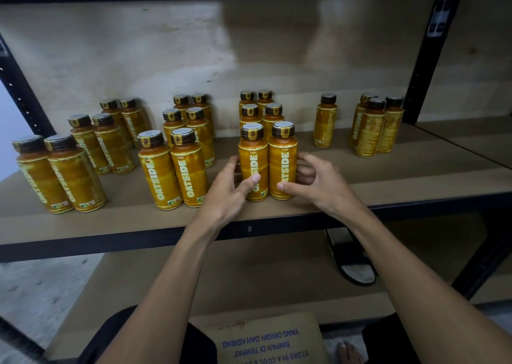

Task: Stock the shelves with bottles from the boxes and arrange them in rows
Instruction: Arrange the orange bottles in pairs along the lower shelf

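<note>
Several orange Oatside bottles with dark caps stand in paired rows on the brown shelf [360, 180]. At the front of the middle row stands a pair of bottles: the left bottle [253, 161] and the right bottle [283, 160]. My left hand [234, 186] curls round the left bottle, thumb on its label. My right hand [313, 178] curls round the right bottle, thumb at its lower front. Both bottles are upright on the shelf, side by side and touching.
Further rows stand at the left [74, 169] and centre left [173, 167]. A single bottle [324, 119] and a group of three [375, 125] stand at the right rear. A cardboard box [266, 338] lies below by my knees. A black sandal [352, 255] lies beneath the shelf.
</note>
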